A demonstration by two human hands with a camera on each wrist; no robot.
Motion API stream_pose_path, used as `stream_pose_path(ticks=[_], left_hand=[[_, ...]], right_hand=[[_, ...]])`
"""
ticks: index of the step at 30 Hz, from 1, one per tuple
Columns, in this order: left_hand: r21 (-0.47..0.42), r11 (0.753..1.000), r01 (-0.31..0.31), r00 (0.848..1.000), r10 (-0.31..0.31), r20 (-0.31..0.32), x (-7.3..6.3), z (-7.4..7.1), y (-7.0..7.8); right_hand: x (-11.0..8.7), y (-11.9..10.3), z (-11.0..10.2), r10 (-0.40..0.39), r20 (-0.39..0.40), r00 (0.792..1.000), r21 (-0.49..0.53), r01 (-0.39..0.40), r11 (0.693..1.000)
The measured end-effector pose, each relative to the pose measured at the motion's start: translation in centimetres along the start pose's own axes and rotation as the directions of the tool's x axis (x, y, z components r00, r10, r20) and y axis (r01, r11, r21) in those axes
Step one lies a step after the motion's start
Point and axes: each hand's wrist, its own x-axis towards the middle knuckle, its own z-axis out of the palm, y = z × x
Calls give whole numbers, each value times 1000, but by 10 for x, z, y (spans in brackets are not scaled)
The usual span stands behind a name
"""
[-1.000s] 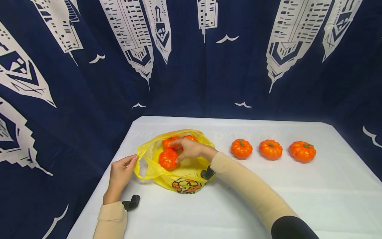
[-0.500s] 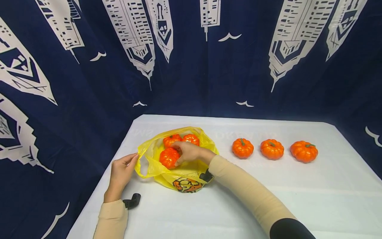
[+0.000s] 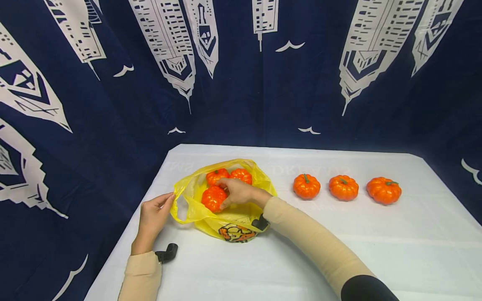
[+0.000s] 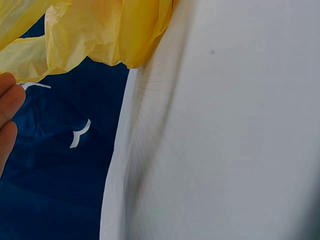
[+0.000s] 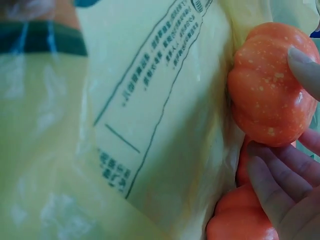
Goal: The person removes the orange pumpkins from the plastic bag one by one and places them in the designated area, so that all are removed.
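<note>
A yellow plastic bag (image 3: 208, 227) lies on the table with its mouth spread open. At the bag's left edge, my left hand (image 3: 152, 219) pinches one handle between thumb and fingers. My right hand (image 3: 241, 192) reaches into the bag and grips a small orange pumpkin (image 3: 213, 199). In the right wrist view the thumb presses on this pumpkin (image 5: 270, 85), with the other fingers against its far side. Behind it, inside the bag, sit a second pumpkin (image 3: 217, 175) and a third pumpkin (image 3: 242, 175).
Right of the bag, a row of three more pumpkins stands on the white table (image 3: 320, 234): a left one (image 3: 306, 187), a middle one (image 3: 343, 188) and a right one (image 3: 384, 191). A dark blue curtain (image 3: 241, 113) with white buildings hangs behind the table.
The right hand has shifted slightly and closed on the front pumpkin, uncovering more of the back ones. The left hand keeps its pinch on the bag. The head view has shifted slightly.
</note>
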Motion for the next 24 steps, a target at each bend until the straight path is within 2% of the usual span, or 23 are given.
stream_pose_path(ticks=[7, 15, 24], left_hand=[[-1, 1000, -1, 1000, 1, 0, -1, 0, 0], [0, 1000, 25, 1000, -25, 1, -1, 0, -2], [5, 999, 49, 999, -49, 12, -1, -1, 0]], right_hand=[[-6, -1, -4, 2, -28, 1000, 15, -1, 1000], [-12, -1, -11, -39, -38, 999, 36, 40, 999], [-28, -3, -24, -71, -52, 996, 67, 75, 995]])
